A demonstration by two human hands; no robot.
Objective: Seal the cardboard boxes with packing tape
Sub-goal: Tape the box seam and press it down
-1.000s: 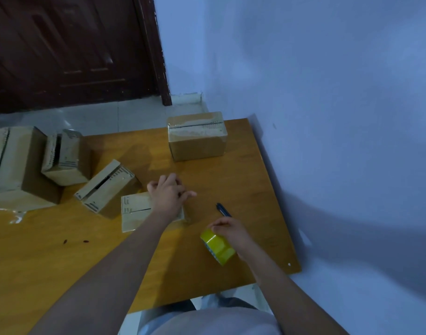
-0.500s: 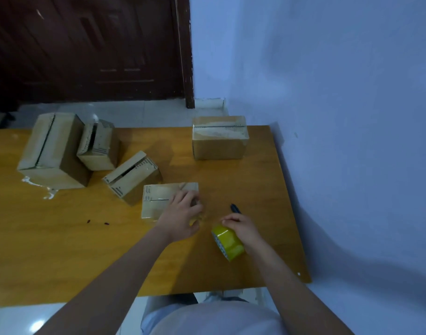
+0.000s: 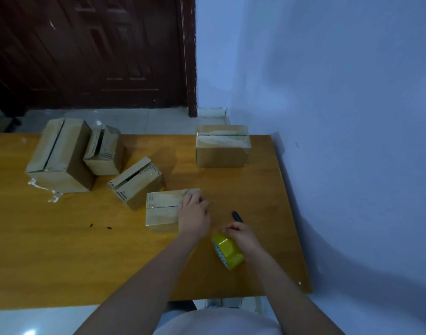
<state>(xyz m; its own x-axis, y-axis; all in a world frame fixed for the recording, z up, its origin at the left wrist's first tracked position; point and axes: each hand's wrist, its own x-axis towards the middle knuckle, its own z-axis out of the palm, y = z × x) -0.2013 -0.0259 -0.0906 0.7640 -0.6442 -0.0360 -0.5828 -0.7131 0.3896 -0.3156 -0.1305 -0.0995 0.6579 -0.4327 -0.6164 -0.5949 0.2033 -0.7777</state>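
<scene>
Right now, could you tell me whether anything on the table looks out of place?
Yes: crumpled clear tape scraps lie loose on the table by the largest box, and two small dark specks sit nearer the front edge.

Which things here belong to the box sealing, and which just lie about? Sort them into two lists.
Job in hand:
small cardboard box under the left hand
yellow tape roll at the right hand
four other cardboard boxes

Lying about:
dark pen
tape scraps
two dark specks on the wooden table
</scene>
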